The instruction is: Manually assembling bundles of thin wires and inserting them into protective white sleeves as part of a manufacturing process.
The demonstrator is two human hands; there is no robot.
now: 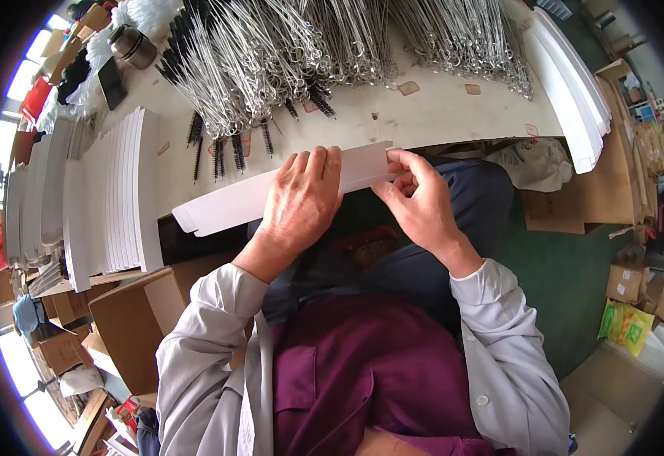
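Here I am, at what looks like the step of working the right end of a long white carton (229, 204), which slants across the near edge of the counter (453, 121), short of the wire-handled brushes (271, 68) on the far side. My left hand (301, 194) lies over its middle, fingers close together, steadying it, while my right hand (421, 199) curls narrow around that right end, thumb at the near corner and forefinger at the far one. The next move, I judge, calls for small fingertip work there, with the left grip firm.
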